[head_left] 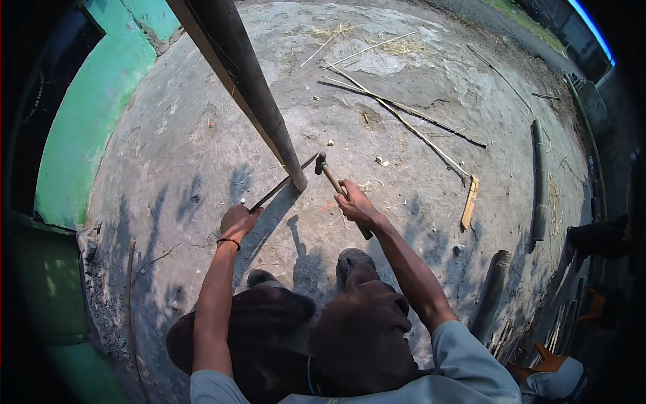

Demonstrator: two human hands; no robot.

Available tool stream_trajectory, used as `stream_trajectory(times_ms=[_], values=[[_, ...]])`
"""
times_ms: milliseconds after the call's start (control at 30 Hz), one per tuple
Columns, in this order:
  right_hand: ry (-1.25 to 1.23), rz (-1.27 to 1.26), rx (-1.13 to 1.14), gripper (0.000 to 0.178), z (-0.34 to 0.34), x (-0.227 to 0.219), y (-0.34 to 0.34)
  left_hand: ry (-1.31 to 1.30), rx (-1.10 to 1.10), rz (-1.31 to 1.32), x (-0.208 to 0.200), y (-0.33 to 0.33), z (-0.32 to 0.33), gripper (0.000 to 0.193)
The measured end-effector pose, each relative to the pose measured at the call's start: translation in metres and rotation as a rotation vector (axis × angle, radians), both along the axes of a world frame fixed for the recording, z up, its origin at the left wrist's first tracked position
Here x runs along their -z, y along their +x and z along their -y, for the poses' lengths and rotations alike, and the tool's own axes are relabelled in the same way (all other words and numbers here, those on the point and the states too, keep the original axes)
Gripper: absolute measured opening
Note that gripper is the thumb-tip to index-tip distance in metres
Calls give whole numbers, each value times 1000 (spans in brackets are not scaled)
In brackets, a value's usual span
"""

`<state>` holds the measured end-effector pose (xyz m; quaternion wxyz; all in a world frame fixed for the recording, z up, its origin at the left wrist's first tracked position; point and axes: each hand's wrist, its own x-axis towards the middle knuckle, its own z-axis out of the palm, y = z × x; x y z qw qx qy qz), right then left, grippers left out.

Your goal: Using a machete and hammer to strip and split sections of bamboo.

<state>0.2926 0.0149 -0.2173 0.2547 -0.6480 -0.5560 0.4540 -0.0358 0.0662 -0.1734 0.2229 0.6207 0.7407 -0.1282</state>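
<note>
My left hand (239,222) is closed on the handle of a long, narrow knife (270,194). Its blade runs up and right to the lower end of a thick, dark bamboo pole (259,101), and the tip shows on the pole's other side. Whether the blade is in the bamboo or only against it, I cannot tell. The pole leans, with its upper end out of the picture. My right hand (356,204) grips the wooden handle of a hammer (332,176). The hammer's dark head is right of the pole, close to the blade's tip and apart from the pole.
Thin split strips (404,111) lie crossed on the concrete floor (202,148) beyond my hands, near a yellowish wooden piece (470,202). At the right are bamboo lengths (539,178) and another person's dark-clad leg (595,239). A green wall (84,135) stands at left.
</note>
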Motion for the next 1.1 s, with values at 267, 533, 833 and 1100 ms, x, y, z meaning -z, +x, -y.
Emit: stream_trajectory(times_ms=[267,533,833,1100], values=[[499,-74,112,32,-9,-33,-58,62,75,-17,-8,-27,-4,61],[186,-28,26,28,-8,1,-49,141,118,-29,11,-23,-5,65],[369,-13,188,25,7,-16,-47,103,145,-30,6,-11,-18,65],[-79,-121,317,38,127,109,12,83,102,1,2,-19,-11,60]])
